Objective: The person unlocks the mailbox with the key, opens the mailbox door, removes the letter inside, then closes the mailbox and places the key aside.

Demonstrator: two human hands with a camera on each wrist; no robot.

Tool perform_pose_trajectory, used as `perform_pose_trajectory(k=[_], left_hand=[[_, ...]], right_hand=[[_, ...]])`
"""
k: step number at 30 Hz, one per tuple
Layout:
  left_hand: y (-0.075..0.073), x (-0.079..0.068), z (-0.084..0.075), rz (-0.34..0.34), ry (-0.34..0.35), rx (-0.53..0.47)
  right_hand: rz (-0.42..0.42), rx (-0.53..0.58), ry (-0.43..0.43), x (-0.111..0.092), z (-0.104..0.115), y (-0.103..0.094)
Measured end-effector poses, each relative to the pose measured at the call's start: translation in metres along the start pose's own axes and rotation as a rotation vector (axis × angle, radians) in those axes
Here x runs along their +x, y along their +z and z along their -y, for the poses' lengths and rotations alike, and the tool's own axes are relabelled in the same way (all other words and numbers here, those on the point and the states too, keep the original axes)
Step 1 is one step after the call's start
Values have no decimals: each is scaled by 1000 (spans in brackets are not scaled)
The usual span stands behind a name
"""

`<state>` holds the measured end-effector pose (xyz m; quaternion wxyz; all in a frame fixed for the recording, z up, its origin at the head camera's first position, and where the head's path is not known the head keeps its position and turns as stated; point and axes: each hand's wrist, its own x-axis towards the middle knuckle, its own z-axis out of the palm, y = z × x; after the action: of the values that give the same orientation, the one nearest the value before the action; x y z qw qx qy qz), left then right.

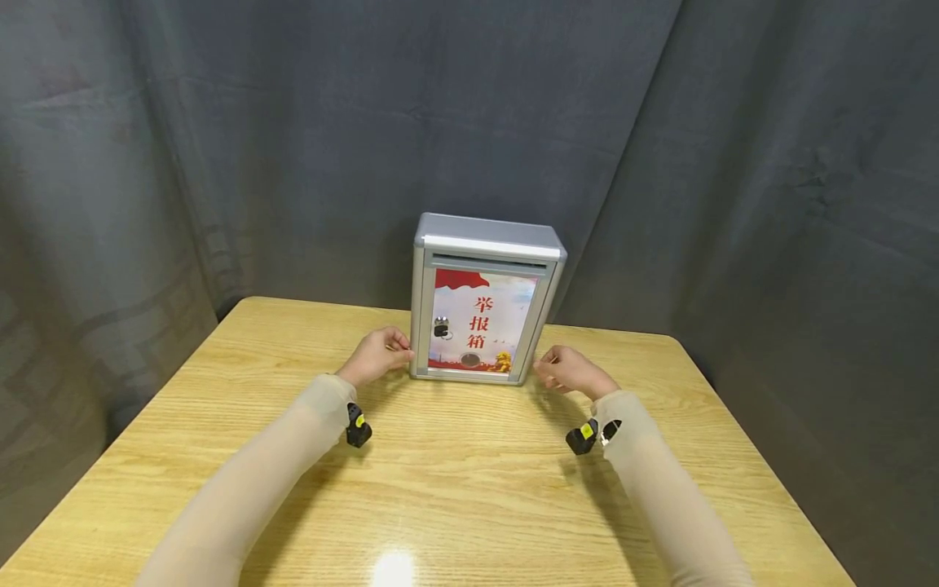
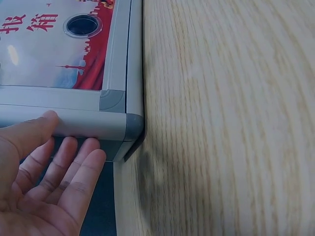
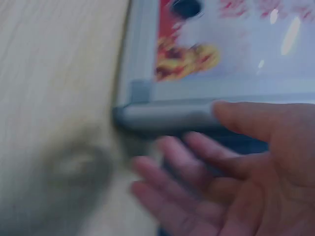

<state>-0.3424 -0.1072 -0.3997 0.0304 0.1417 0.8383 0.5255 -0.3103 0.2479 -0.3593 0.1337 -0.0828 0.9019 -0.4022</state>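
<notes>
A silver metal report box point(image 1: 513, 314) with red Chinese characters on its front stands upright on the wooden table. Its slot point(image 1: 487, 262) runs across the top of the front, and a lock with keys point(image 1: 441, 327) sits at the left. My left hand point(image 1: 376, 356) is at the box's lower left side; in the left wrist view its thumb rests on the front edge, fingers extended along the side. On the opposite side, my right hand point(image 1: 575, 372) is at the lower right edge, thumb at the frame and fingers loosely spread, blurred in the right wrist view.
The light wood table point(image 1: 440, 481) extends around the box on both sides and in front. Dark grey curtains point(image 1: 381, 122) hang right behind the table and along its left and right edges.
</notes>
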Motion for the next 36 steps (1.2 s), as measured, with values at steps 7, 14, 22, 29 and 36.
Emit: perform_pose_trajectory(k=[7,14,22,29,36], left_hand=[[0,0,1,-5,-3,7],[-1,1,1,2,-7,-11],[-1,1,1,3,-4,-9],[-2,0,0,3,3,34],[-2,-1,-2,5,-7,23]], right_hand=[[134,26,-14,-13,57,16],[130,343,-21,1,100,49],[105,575,50,16,120,72],[87,762,126,26,123,83],[70,856,163,32,123,87]])
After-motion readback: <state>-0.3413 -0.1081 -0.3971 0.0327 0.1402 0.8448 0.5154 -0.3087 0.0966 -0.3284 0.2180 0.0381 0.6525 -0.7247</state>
